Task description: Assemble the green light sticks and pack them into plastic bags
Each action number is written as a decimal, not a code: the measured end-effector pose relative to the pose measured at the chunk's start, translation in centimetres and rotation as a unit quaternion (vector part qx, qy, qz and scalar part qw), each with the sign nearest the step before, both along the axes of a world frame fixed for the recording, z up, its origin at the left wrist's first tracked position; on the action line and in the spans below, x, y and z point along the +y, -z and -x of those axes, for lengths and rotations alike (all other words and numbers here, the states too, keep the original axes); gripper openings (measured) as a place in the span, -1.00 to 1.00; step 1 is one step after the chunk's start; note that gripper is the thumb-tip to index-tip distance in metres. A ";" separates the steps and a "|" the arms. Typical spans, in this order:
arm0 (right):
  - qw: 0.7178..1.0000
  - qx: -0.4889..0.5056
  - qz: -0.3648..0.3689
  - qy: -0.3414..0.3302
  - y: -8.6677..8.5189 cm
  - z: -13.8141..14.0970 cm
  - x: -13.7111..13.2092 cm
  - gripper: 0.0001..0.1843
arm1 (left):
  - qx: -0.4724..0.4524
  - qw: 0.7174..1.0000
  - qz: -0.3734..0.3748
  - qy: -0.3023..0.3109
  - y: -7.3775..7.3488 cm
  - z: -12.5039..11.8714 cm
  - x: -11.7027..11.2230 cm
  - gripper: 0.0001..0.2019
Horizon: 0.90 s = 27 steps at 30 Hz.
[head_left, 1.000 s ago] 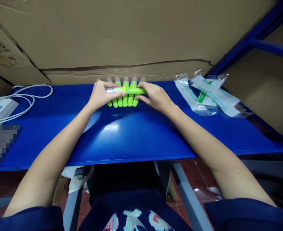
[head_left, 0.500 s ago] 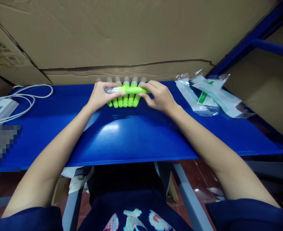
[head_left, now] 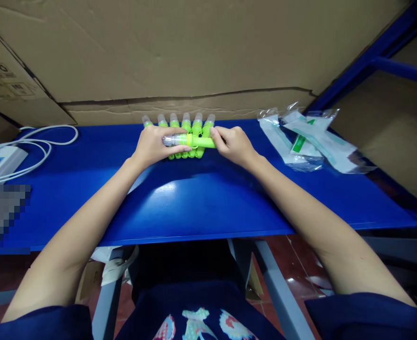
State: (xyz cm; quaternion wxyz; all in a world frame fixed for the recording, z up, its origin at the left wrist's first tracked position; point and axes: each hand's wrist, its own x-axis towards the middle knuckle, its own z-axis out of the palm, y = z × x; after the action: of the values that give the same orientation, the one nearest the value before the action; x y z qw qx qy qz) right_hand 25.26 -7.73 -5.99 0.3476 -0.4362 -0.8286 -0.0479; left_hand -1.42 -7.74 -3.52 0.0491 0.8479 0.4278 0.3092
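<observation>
A row of several lime-green markers (head_left: 186, 123) with clear caps lies side by side at the far edge of the blue table (head_left: 194, 198). One more green marker (head_left: 190, 140) is held crosswise just above the row. My left hand (head_left: 155, 146) pinches its clear-capped end. My right hand (head_left: 234, 144) grips its green end with fingers curled. Both hands hover over the near ends of the markers in the row, hiding them.
Clear plastic packets with green and white print (head_left: 310, 139) lie at the right of the table. A white device with a coiled cable (head_left: 13, 153) sits at the left. Cardboard boxes (head_left: 180, 52) form a wall behind. A blue shelf frame (head_left: 385, 52) rises at right.
Both hands drew the crosswise marker slightly toward me, uncovering more of the row's caps. My right hand's fingers curled tighter on the marker's end.
</observation>
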 end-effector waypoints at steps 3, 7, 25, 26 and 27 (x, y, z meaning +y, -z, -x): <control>0.998 0.039 0.038 -0.019 -0.3 0.2 -0.1 -0.28 | 0.015 0.999 -0.031 -0.005 -0.1 0.1 0.0 -0.48; 0.994 0.076 0.070 -0.039 -0.7 0.5 -0.4 -0.26 | 0.054 0.995 -0.079 0.006 -0.4 0.2 0.0 -0.40; 0.928 0.211 0.270 -0.148 -1.0 1.3 -0.9 -0.23 | 0.055 0.998 -0.041 -0.012 -0.6 1.1 0.6 -0.49; 0.945 0.187 0.227 -0.143 -0.9 1.3 -0.8 -0.27 | 0.038 0.999 -0.022 -0.009 -0.5 1.1 0.7 -0.49; 0.961 0.156 0.184 -0.135 -0.8 1.2 -0.7 -0.31 | 0.020 1.000 -0.009 -0.006 -0.4 1.1 0.8 -0.49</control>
State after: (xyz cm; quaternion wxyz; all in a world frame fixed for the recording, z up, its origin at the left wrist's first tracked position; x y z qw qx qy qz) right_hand 24.08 -8.44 -5.20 0.3895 -0.3787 -0.8099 0.2214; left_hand -2.55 -6.98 -3.09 0.0311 0.8517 0.4313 0.2961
